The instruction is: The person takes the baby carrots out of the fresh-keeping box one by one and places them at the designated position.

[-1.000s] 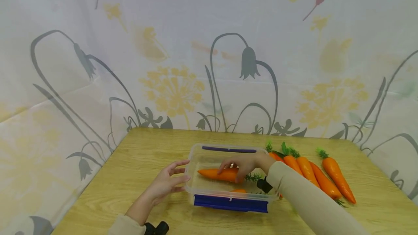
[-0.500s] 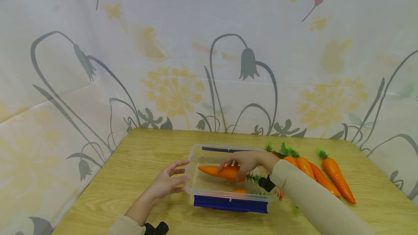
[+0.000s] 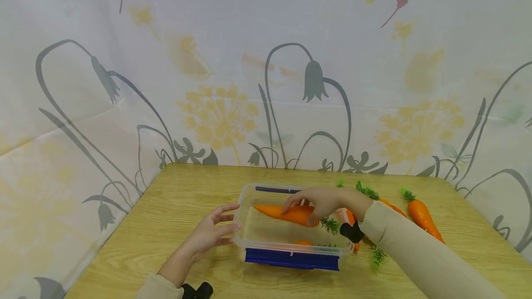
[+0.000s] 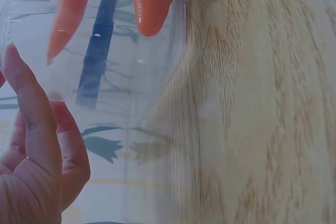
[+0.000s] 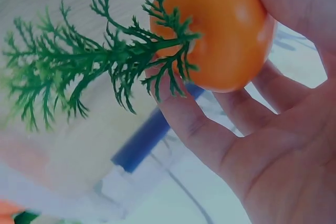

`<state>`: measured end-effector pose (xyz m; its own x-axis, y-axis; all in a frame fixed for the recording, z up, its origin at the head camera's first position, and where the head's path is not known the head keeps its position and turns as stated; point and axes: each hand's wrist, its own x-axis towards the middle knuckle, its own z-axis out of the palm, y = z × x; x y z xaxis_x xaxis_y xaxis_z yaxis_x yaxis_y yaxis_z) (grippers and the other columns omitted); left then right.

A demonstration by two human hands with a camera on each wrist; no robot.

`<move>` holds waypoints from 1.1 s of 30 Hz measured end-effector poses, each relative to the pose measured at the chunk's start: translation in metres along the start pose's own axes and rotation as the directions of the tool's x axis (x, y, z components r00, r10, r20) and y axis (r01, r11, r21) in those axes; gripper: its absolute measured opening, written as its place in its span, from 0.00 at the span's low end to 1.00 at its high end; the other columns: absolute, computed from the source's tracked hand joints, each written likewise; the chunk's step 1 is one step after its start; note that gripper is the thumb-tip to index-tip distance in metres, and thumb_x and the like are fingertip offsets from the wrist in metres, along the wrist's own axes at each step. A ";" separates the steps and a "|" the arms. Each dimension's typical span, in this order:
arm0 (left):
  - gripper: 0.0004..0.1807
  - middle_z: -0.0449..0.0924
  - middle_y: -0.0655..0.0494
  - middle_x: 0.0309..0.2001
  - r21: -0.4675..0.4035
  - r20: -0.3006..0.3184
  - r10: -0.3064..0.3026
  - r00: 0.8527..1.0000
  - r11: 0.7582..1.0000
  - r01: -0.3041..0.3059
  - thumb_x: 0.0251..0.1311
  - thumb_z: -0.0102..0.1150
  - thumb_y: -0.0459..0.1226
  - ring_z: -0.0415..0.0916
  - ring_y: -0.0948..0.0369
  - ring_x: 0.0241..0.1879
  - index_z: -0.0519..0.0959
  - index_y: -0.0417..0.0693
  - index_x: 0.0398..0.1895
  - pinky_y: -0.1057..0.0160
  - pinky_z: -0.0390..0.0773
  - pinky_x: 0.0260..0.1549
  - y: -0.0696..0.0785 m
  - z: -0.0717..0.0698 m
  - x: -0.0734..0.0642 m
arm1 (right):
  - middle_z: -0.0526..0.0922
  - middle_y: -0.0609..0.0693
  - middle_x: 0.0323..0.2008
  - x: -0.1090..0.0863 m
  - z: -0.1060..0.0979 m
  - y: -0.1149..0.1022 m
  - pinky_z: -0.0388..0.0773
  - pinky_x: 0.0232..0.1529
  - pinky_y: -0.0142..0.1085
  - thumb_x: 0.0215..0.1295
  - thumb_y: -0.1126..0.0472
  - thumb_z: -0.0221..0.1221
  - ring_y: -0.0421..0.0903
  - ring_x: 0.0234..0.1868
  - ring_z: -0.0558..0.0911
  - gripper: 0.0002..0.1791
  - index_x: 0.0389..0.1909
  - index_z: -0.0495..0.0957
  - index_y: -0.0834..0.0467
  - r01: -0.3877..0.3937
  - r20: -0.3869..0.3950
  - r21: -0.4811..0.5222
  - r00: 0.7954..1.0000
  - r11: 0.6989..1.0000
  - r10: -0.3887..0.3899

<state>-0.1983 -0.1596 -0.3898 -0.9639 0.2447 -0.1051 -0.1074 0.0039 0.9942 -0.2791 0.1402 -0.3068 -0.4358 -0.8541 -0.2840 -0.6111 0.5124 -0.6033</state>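
Note:
A clear plastic box (image 3: pixel 270 239) with blue side latches (image 3: pixel 292 259) stands on the table. Inside it lies one orange carrot (image 3: pixel 303 242), mostly hidden by the front wall. My right hand (image 3: pixel 322 201) grips a second carrot (image 3: pixel 282 213) near its thick end, with the tip pointing left, over the box's interior. In the right wrist view, my thumb and fingers curve round the orange carrot (image 5: pixel 226 35) beside its feathery green top (image 5: pixel 100 56). My left hand (image 3: pixel 212 230) touches the box's left end with spread, loosely extended fingers.
Several more carrots (image 3: pixel 424 218) with green tops lie on the wood-grain table (image 3: pixel 199 183) right of the box, partly behind the right sleeve (image 3: pixel 399 239). A flower-printed cloth (image 3: pixel 232 59) hangs behind the table.
My right hand has shifted slightly right and up with the carrot, which now tilts more, tip higher. The right forearm covers more of the loose carrots. The left hand stays put.

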 end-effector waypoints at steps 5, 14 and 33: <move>0.34 0.53 0.33 0.61 0.001 0.000 0.002 1.000 1.000 -0.002 0.58 0.63 0.35 0.72 0.52 0.46 0.61 0.40 0.66 0.58 0.78 0.37 0.000 0.000 0.000 | 0.67 0.46 0.60 -0.013 -0.005 -0.001 0.67 0.57 0.43 0.54 0.73 0.61 0.50 0.58 0.68 0.31 0.59 0.71 0.48 0.005 -0.031 -0.047 0.999 0.999 -0.007; 0.34 0.54 0.33 0.61 0.002 -0.009 0.002 1.000 1.000 -0.002 0.57 0.63 0.35 0.71 0.52 0.46 0.61 0.40 0.66 0.58 0.78 0.37 0.000 0.000 0.000 | 0.66 0.54 0.62 -0.038 -0.012 0.005 0.65 0.56 0.51 0.57 0.72 0.60 0.56 0.59 0.68 0.30 0.61 0.69 0.54 0.027 -0.127 -0.045 0.991 0.999 -0.033; 0.33 0.54 0.33 0.61 0.003 -0.009 0.003 1.000 1.000 -0.003 0.58 0.62 0.34 0.72 0.53 0.45 0.61 0.40 0.66 0.59 0.78 0.36 0.001 0.001 0.000 | 0.70 0.53 0.58 -0.091 -0.016 0.010 0.70 0.51 0.50 0.60 0.62 0.62 0.55 0.54 0.71 0.29 0.63 0.66 0.52 0.006 -0.273 -0.116 0.961 0.993 -0.037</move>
<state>-0.1978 -0.1588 -0.3890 -0.9663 0.2362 -0.1024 -0.1038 0.0064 0.9946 -0.2561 0.2246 -0.2745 -0.5764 -0.8158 -0.0475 -0.6859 0.5146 -0.5145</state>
